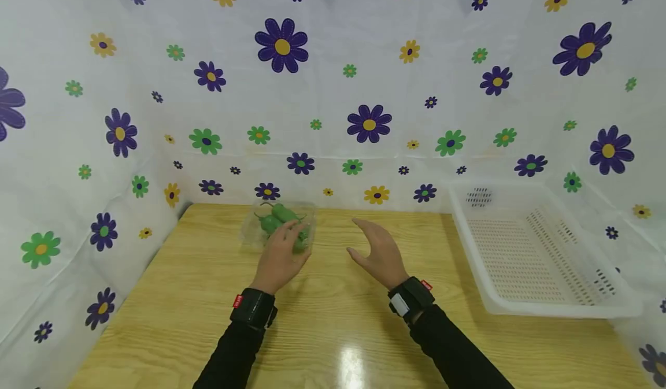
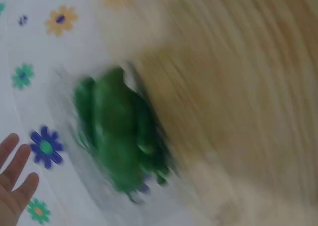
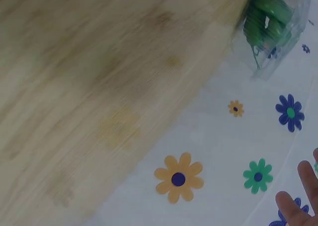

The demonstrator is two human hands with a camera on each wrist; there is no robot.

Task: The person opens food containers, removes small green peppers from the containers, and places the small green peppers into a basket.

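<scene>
Nearest to you, both forearms in black sleeves are reaching out over the wooden table [image 1: 333, 319], each w/ a dark wrist unit strapped on.

Your right hand [image 1: 378, 253] is hovering above the tabletop, approx. mid-table, fingers straight and loosely spread, palm turned toward the left, holding nothing. In the right wrist view only a couple of its fingertips [image 3: 293, 211] are showing at the bottom corner, and the container is sitting well apart from them at the top of the frame.

Your left hand [image 1: 281, 256] is lying a bit further out, fingers extended and resting on the near side of the clear plastic container [image 1: 278, 224]. You are touching it w/ flat fingers (no curl round it visible from the head view). The left wrist view is badly blurred; it is showing only straight fingertips [image 2: 15, 181] at the lower left edge, w/ the container beside them.

Inside the container green vegetables [image 1: 283, 218] are lying packed together; stems are sticking up at the far side. The type is too blurred to tell. The container is sitting on the table near its far edge, left of centre.

To the right, a white perforated basket [image 1: 541, 250] is sitting at the table's right side, well apart from both hands.

Furthest off, a white cloth w/ purple, green and yellow flowers [image 1: 333, 88] is covering the walls behind and beside the table.
</scene>
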